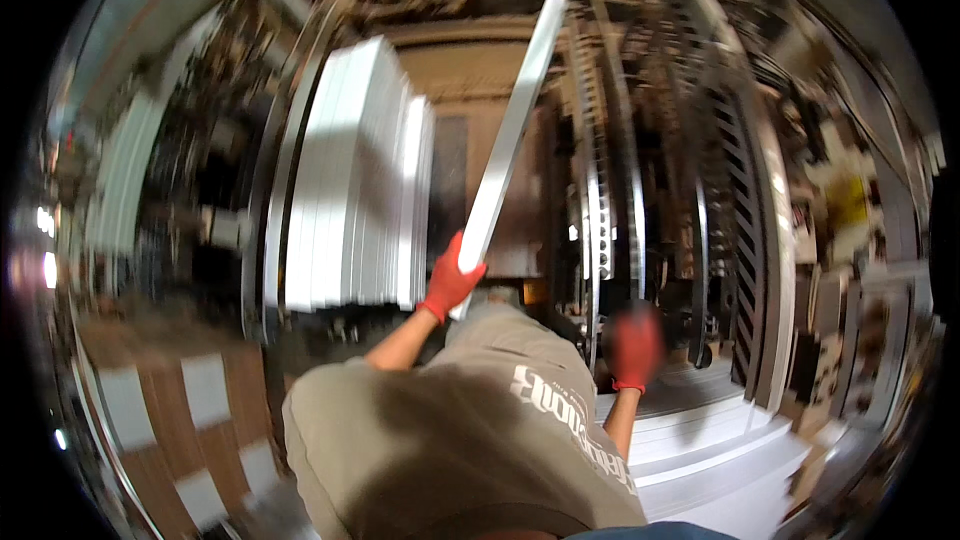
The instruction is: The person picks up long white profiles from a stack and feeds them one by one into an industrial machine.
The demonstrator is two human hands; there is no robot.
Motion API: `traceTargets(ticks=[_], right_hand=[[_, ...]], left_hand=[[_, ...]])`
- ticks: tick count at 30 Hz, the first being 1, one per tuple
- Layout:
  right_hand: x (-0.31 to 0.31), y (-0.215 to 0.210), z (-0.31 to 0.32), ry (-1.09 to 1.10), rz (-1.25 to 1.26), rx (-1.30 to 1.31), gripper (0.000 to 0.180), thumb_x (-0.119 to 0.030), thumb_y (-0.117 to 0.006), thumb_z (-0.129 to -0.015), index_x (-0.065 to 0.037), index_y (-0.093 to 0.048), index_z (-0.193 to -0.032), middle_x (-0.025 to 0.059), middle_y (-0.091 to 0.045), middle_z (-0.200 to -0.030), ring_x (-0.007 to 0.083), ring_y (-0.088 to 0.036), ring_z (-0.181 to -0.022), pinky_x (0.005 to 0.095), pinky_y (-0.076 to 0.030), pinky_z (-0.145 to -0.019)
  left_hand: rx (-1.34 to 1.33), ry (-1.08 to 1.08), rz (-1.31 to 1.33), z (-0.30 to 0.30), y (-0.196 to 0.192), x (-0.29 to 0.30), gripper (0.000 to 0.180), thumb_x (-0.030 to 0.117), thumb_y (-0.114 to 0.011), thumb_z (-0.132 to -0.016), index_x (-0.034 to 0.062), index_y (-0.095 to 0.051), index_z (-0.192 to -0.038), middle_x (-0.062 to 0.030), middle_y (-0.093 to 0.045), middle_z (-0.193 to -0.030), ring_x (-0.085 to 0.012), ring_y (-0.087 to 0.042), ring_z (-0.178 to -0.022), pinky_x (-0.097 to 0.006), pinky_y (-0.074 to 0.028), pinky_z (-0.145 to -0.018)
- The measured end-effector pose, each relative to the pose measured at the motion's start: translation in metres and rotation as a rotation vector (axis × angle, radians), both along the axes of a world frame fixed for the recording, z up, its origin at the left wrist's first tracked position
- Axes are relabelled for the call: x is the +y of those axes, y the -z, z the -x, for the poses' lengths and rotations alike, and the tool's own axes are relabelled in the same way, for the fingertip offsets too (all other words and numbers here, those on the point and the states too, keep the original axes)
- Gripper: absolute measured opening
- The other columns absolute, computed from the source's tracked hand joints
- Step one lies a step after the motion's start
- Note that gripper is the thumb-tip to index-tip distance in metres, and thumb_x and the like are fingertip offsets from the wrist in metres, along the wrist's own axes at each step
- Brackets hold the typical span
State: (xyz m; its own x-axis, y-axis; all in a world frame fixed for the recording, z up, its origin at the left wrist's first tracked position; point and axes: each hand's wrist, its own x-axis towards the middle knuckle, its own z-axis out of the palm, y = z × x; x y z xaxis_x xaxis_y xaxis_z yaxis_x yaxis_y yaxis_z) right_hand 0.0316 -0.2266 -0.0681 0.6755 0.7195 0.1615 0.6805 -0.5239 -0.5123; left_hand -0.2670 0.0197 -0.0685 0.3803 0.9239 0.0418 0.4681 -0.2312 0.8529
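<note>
Long strip [512,130] – smooth pale metal; gloves [450,280] – red knit cloth.

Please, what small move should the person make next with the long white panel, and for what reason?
Probably bring the right hand in its red glove up to the long, thin white panel. Only the left hand in a red glove grips it, at its lower end, and it reaches far above that grip, so it looks unsteady. The right hand looks empty, though blurred. A stack of white panels stands close at left.
</note>
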Motion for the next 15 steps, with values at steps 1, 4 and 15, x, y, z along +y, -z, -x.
traceTargets(ticks=[1,4,15], right_hand=[[-0.001,0.005,0.000,-0.013,0.008,0.025,0.028,-0.027,-0.063,-0.087,-0.005,-0.061,-0.104,0.0141,-0.065,-0.092,0.0329,-0.062,-0.084,0.0430,-0.048,-0.074],[0.001,0.011,-0.001,-0.054,0.013,0.021,0.024,-0.023,-0.063,-0.088,-0.003,-0.061,-0.099,0.0145,-0.066,-0.086,0.0318,-0.063,-0.078,0.0414,-0.048,-0.071],[0.023,-0.032,0.014,0.080,0.142,0.225,0.025,-0.024,-0.065,-0.087,-0.001,-0.060,-0.097,0.0141,-0.065,-0.081,0.0326,-0.061,-0.074,0.0431,-0.046,-0.069]], left_hand=[[0.066,-0.087,0.050,0.012,0.008,-0.003,0.074,0.024,-0.074,-0.077,-0.0010,-0.041,-0.138,-0.0239,-0.058,-0.126,-0.0354,-0.059,-0.113,-0.040,-0.049,-0.092],[0.142,-0.237,0.166,0.036,0.029,0.000,0.079,0.030,-0.073,-0.077,0.0006,-0.038,-0.141,-0.0259,-0.059,-0.122,-0.0394,-0.059,-0.109,-0.043,-0.050,-0.090],[0.413,-0.524,0.429,0.105,0.096,0.033,0.081,0.035,-0.071,-0.075,0.0012,-0.039,-0.141,-0.0252,-0.056,-0.129,-0.0382,-0.053,-0.120,-0.043,-0.044,-0.099]])
